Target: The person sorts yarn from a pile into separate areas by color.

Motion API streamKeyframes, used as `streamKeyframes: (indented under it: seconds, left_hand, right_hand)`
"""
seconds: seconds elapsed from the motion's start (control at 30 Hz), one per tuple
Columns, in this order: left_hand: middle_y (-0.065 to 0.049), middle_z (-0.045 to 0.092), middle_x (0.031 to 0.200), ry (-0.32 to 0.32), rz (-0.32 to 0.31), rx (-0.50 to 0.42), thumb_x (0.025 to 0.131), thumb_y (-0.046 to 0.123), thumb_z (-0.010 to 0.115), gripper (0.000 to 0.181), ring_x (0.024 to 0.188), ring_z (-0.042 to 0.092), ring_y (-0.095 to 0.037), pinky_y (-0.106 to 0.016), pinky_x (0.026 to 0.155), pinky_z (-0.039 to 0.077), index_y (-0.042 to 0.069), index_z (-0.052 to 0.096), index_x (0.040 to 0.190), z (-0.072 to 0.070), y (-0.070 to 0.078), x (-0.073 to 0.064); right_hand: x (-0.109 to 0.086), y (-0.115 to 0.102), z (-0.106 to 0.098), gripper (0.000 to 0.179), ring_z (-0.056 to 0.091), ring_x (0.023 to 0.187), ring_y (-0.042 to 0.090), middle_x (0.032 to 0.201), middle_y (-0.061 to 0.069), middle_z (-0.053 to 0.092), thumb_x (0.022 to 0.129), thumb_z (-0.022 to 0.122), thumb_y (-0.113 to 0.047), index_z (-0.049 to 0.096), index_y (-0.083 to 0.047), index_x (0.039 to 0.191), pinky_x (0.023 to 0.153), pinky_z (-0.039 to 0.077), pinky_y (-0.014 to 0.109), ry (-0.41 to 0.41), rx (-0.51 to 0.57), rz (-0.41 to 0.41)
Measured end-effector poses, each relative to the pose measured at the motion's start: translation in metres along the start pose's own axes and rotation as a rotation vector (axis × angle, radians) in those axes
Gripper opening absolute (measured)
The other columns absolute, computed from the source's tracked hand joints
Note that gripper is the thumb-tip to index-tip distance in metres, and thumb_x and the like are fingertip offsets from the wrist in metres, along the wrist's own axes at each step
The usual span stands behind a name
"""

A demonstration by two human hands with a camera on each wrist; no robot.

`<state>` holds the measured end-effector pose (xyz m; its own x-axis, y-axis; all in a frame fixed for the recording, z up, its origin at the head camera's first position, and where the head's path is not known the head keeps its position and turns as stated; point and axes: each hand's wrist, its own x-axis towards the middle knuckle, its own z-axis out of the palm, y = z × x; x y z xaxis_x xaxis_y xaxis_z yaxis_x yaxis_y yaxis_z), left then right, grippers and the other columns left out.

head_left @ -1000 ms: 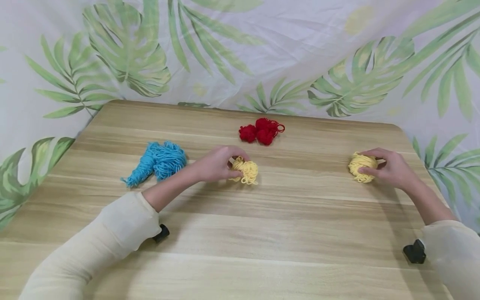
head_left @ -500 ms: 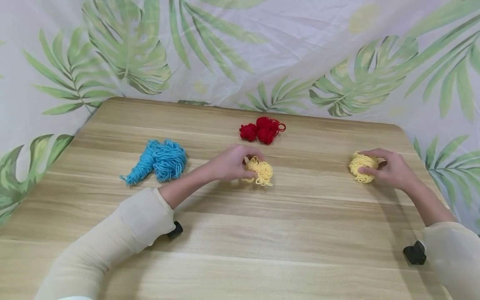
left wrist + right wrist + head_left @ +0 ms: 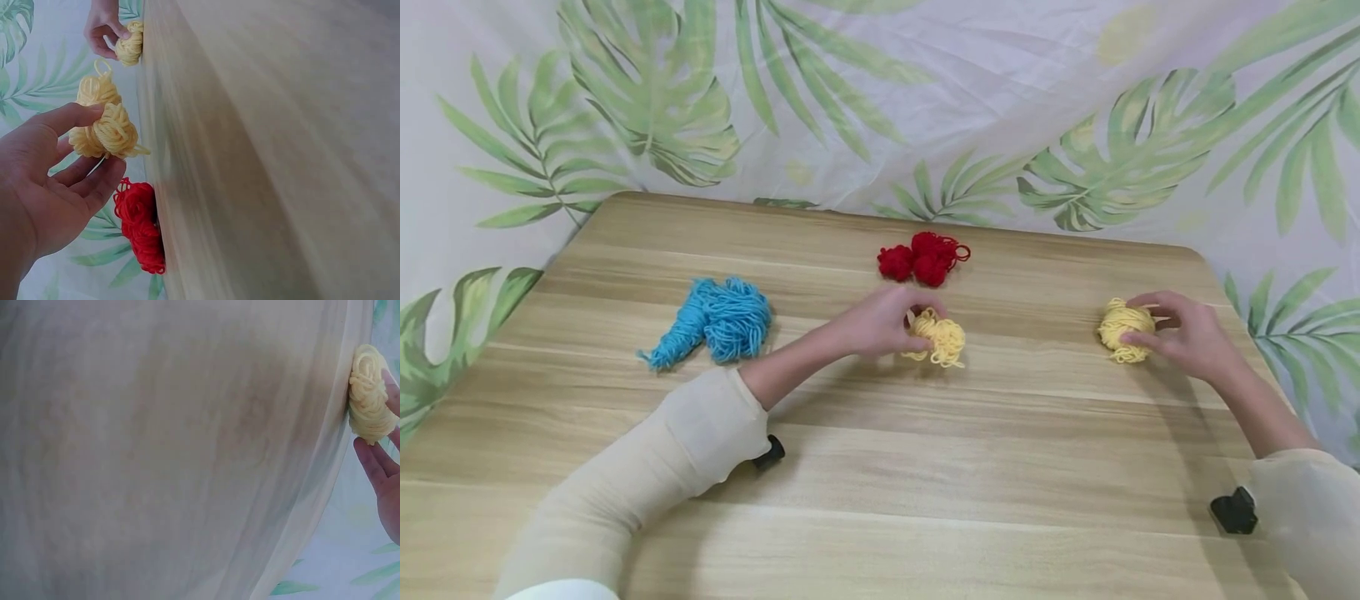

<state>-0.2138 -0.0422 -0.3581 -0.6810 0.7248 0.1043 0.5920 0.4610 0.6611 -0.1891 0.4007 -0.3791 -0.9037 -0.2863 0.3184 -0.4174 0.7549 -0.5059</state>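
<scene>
My left hand [image 3: 887,321] holds a small bundle of yellow yarn [image 3: 942,337] between thumb and fingertips. In the left wrist view this looped yarn bundle [image 3: 106,125] hangs above the tabletop, loose loops sticking out. My right hand [image 3: 1183,333] is at a second yellow yarn ball [image 3: 1122,329] that sits on the table at the right. Its thumb lies against the ball's front and its fingers curve by the far side. The right wrist view shows this ball [image 3: 369,397] at the frame edge, with the right hand [image 3: 384,469] partly cut off.
Red yarn bundles [image 3: 925,258] lie near the back edge of the wooden table [image 3: 925,467]. Blue yarn [image 3: 718,321], a tapered piece beside a rounder one, lies at the left. A leaf-print cloth [image 3: 970,100] hangs behind the table.
My left hand has carried its yellow yarn bundle rightward, toward the other yellow ball. The right hand has stayed by its ball, its fingertips drawn back slightly.
</scene>
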Motion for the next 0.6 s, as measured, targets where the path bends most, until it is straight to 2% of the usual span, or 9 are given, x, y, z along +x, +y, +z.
streamKeyframes:
  seconds: [0.13, 0.23, 0.3, 0.37, 0.43, 0.5, 0.6]
  left_hand:
    - [-0.006, 0.071, 0.097, 0.006, 0.022, -0.017, 0.087, 0.006, 0.083, 0.028, 0.083, 0.057, -0.021, -0.024, 0.070, 0.046, 0.002, 0.074, 0.113, 0.001, 0.003, 0.008]
    - [-0.004, 0.070, 0.092, 0.011, 0.028, -0.023, 0.086, 0.007, 0.084, 0.027, 0.081, 0.056, -0.019, -0.023, 0.069, 0.046, 0.002, 0.073, 0.111, 0.003, 0.005, 0.013]
    - [-0.004, 0.069, 0.091, 0.017, 0.024, -0.027, 0.086, 0.007, 0.085, 0.027, 0.081, 0.056, -0.018, -0.023, 0.070, 0.046, 0.002, 0.074, 0.110, 0.004, 0.006, 0.017]
    - [-0.005, 0.070, 0.094, 0.027, 0.021, -0.032, 0.086, 0.007, 0.085, 0.028, 0.083, 0.057, -0.017, -0.023, 0.072, 0.047, 0.001, 0.074, 0.111, 0.006, 0.007, 0.021]
    - [-0.006, 0.071, 0.096, 0.034, 0.019, -0.039, 0.085, 0.008, 0.086, 0.030, 0.085, 0.057, -0.017, -0.022, 0.074, 0.047, 0.001, 0.074, 0.111, 0.008, 0.008, 0.025]
    - [-0.007, 0.072, 0.098, 0.038, 0.026, -0.046, 0.084, 0.008, 0.087, 0.031, 0.086, 0.058, -0.017, -0.022, 0.076, 0.047, 0.000, 0.074, 0.112, 0.009, 0.009, 0.030]
    - [-0.008, 0.073, 0.101, 0.030, 0.031, -0.054, 0.084, 0.008, 0.087, 0.032, 0.087, 0.059, -0.017, -0.022, 0.078, 0.047, 0.000, 0.074, 0.112, 0.012, 0.010, 0.036]
  right_hand:
    - [-0.001, 0.000, 0.002, 0.041, 0.053, 0.091, -0.022, 0.110, 0.027, 0.071, 0.076, 0.087, 0.009, 0.072, 0.008, 0.114, 0.076, 0.046, 0.002, -0.004, 0.003, 0.009]
    - [-0.001, 0.000, 0.003, 0.040, 0.055, 0.091, -0.020, 0.107, 0.002, 0.074, 0.076, 0.087, 0.009, 0.073, 0.007, 0.113, 0.076, 0.047, 0.003, 0.002, 0.017, 0.002]
    - [0.000, 0.001, 0.003, 0.039, 0.056, 0.090, -0.020, 0.106, -0.017, 0.069, 0.076, 0.087, 0.009, 0.073, 0.007, 0.112, 0.076, 0.048, 0.004, 0.005, 0.028, -0.001]
    - [0.000, 0.001, 0.003, 0.038, 0.056, 0.090, -0.020, 0.105, -0.029, 0.063, 0.076, 0.087, 0.009, 0.074, 0.007, 0.111, 0.075, 0.048, 0.004, 0.007, 0.035, 0.004]
    - [0.000, 0.002, 0.003, 0.038, 0.056, 0.088, -0.020, 0.104, -0.028, 0.064, 0.075, 0.087, 0.009, 0.074, 0.007, 0.111, 0.074, 0.048, 0.004, 0.005, 0.035, 0.019]
    - [0.001, 0.003, 0.002, 0.037, 0.057, 0.087, -0.019, 0.105, -0.011, 0.073, 0.076, 0.087, 0.009, 0.074, 0.008, 0.111, 0.074, 0.049, 0.004, -0.004, 0.040, 0.032]
    - [0.001, 0.003, 0.002, 0.038, 0.057, 0.086, -0.019, 0.107, -0.001, 0.075, 0.077, 0.087, 0.008, 0.074, 0.007, 0.112, 0.073, 0.049, 0.004, -0.013, 0.038, 0.050]
